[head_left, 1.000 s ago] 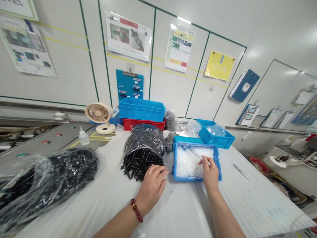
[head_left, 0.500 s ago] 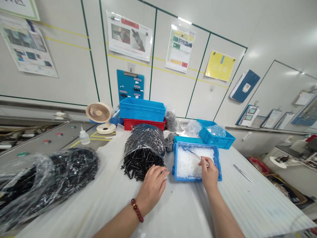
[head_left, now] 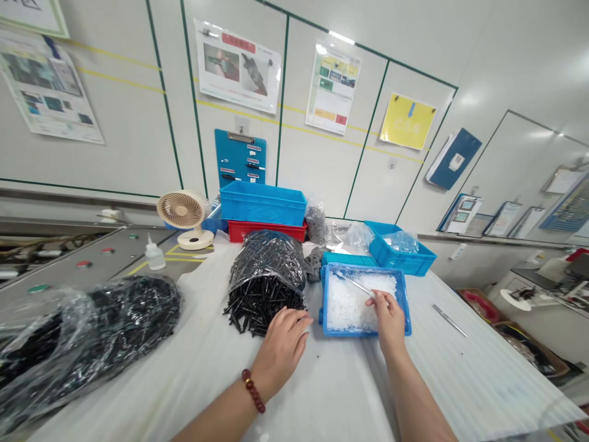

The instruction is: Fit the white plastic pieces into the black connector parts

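Tweezers (head_left: 361,286), blue tray (head_left: 324,301), black bag (head_left: 267,261) beside, fan (head_left: 183,210) behind

The right hand (head_left: 389,322) holds tweezers (head_left: 359,285) over white granules (head_left: 350,306) in a blue tray (head_left: 367,330).

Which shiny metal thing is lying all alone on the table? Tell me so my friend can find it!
Find the long white-covered table. Right of the blue tray of white pellets lie steel tweezers, slim and pointed. Unlike the tweezers in the right hand, these rest alone on the table.
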{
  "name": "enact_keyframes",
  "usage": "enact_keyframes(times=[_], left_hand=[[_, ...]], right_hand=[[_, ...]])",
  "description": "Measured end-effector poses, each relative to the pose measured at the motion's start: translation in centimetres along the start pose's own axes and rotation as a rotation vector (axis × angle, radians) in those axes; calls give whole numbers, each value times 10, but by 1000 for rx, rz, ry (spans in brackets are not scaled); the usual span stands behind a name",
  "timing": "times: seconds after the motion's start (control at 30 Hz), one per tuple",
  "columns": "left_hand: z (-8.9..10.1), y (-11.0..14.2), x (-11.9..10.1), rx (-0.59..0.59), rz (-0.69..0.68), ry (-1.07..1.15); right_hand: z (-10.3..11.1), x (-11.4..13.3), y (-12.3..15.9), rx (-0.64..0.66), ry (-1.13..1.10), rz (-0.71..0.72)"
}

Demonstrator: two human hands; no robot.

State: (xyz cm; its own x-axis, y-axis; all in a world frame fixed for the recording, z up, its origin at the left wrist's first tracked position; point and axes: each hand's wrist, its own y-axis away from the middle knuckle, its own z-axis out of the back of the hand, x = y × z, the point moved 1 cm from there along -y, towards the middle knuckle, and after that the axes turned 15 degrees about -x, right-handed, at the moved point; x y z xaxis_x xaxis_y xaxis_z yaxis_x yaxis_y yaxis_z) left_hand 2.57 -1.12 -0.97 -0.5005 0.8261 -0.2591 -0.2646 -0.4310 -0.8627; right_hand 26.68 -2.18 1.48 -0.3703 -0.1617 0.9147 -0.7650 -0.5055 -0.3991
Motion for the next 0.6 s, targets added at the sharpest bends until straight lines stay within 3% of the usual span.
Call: enact_keyframes(times=[0.2, 0.37, 0.47, 0.6], left_hand=[[-1, 3, 7, -36, 78, 10], [0, 1, 9, -41, 124, 49], [0, 0, 10, -37, 126, 32], [0, -1, 11, 22, 94, -30]], right_hand=[[7, 4, -4, -73, -253, -187], [8, 8, -4, -54, -287, -211], [9, 10, -1, 32, -266, -163], [9, 17, 10, 281, -147, -41]])
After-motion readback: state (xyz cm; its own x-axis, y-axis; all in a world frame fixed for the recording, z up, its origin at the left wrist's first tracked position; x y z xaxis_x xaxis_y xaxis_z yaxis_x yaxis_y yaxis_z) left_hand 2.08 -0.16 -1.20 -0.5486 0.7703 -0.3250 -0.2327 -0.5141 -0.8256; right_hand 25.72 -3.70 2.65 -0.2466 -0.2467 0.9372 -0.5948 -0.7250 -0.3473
